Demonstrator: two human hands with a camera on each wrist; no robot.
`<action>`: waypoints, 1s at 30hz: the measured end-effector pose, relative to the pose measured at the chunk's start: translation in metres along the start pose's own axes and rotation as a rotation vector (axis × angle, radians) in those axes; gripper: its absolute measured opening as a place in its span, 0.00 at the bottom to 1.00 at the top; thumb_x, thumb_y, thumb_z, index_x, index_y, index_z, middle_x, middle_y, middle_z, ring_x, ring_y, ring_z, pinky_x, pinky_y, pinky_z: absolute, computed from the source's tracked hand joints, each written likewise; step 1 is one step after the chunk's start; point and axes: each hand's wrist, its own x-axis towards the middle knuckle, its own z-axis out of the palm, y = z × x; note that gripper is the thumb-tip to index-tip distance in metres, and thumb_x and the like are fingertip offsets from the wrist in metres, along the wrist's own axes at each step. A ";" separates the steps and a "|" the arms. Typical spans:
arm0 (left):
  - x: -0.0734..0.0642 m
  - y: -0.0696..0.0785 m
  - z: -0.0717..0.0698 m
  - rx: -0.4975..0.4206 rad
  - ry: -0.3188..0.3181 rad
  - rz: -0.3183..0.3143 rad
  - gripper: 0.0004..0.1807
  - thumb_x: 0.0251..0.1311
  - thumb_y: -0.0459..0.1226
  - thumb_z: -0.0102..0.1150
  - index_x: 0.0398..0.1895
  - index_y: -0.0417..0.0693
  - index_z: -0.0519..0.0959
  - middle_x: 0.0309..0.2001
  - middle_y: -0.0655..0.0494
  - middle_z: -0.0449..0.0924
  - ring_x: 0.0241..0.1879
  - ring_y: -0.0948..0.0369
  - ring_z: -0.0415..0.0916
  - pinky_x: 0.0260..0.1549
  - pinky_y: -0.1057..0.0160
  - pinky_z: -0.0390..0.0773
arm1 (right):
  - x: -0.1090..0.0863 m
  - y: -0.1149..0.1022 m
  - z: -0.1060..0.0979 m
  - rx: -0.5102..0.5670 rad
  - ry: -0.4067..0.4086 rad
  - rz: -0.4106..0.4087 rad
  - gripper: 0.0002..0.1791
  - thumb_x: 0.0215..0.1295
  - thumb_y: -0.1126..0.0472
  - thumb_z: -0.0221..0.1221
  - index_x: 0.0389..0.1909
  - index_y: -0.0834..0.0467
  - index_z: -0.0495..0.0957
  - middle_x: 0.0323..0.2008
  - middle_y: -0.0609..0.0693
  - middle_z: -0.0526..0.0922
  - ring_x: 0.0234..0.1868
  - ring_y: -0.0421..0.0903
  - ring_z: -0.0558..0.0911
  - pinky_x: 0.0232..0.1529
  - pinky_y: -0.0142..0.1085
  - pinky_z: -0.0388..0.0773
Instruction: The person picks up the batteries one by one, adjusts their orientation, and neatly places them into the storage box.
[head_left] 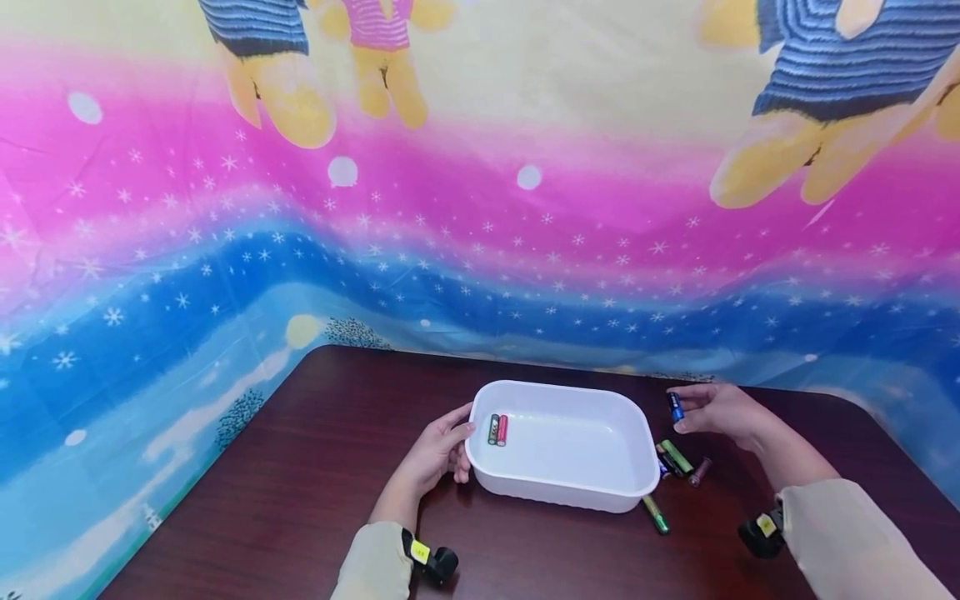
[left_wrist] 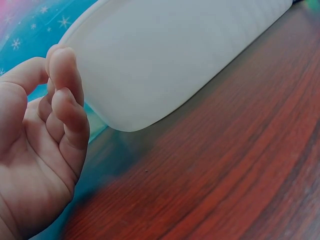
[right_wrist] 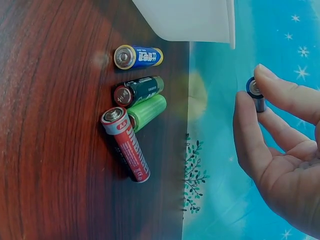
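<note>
A white plastic basin (head_left: pixel 577 496) stands on the table, with a green battery (head_left: pixel 492 430) and a red battery (head_left: pixel 502 431) side by side at its left end. My left hand (head_left: pixel 437 450) grips the basin's left rim, thumb over the edge. To the right, my right hand (head_left: pixel 723 414) pinches a blue battery (head_left: pixel 676 407) between thumb and fingertips, raised above the table. In the right wrist view, a blue-and-yellow battery (right_wrist: pixel 142 57), a dark green battery (right_wrist: pixel 142 91), a light green battery (right_wrist: pixel 150 111) and a red-and-white battery (right_wrist: pixel 129 147) lie beside the basin.
Another green battery (head_left: pixel 656 515) lies by the basin's front right corner. The dark wooden table (head_left: pixel 300 500) reaches back to a printed cloth (head_left: pixel 480 208) hanging behind it. Black cameras are strapped at both wrists.
</note>
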 end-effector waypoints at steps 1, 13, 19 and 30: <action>0.000 0.000 0.000 -0.001 0.000 0.000 0.31 0.65 0.41 0.50 0.70 0.45 0.55 0.12 0.56 0.71 0.09 0.64 0.71 0.11 0.66 0.75 | 0.000 0.000 0.000 0.001 -0.003 -0.005 0.39 0.51 0.69 0.66 0.62 0.76 0.58 0.54 0.74 0.67 0.51 0.57 0.74 0.45 0.44 0.78; -0.001 0.001 0.000 -0.002 -0.001 -0.001 0.31 0.66 0.41 0.49 0.70 0.45 0.55 0.12 0.56 0.71 0.09 0.63 0.71 0.11 0.66 0.76 | 0.006 -0.009 0.004 0.006 -0.010 0.011 0.40 0.51 0.67 0.66 0.63 0.75 0.58 0.56 0.74 0.66 0.51 0.57 0.75 0.48 0.46 0.76; 0.000 0.000 0.000 -0.007 -0.005 0.011 0.31 0.66 0.40 0.49 0.70 0.44 0.54 0.11 0.56 0.71 0.09 0.64 0.71 0.11 0.66 0.75 | 0.013 -0.018 0.011 0.002 -0.001 0.010 0.40 0.52 0.67 0.66 0.63 0.75 0.58 0.56 0.74 0.65 0.52 0.59 0.74 0.48 0.46 0.76; 0.000 -0.002 0.000 -0.003 0.001 0.015 0.31 0.65 0.41 0.50 0.70 0.45 0.55 0.11 0.56 0.71 0.08 0.64 0.70 0.11 0.66 0.75 | 0.023 -0.034 0.030 0.049 -0.029 0.013 0.39 0.53 0.69 0.65 0.64 0.73 0.58 0.56 0.72 0.66 0.52 0.57 0.74 0.51 0.50 0.73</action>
